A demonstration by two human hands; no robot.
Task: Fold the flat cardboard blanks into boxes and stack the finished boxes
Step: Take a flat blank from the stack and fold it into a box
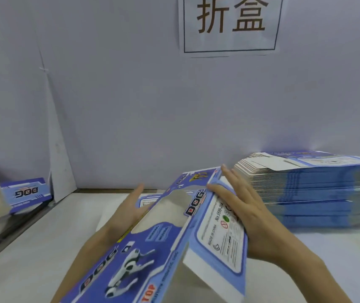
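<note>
I get bright, even, cool bluish light with no hard shadows and no glare, only faint shade on the tabletop (pixel 32 248) below the left hand (pixel 128 206). The whole view is soft. The stack of blanks (pixel 317 193) beyond the right hand (pixel 247 215) smears with blur. Edges far left of the left hand bow from the wide lens.

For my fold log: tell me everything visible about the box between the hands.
The box is blue printed cardboard, partly opened and tilted, with a cut-out window, a robot-dog picture and DOG lettering. The left hand lies flat against its left side; the right hand lies flat on its label panel.
</note>
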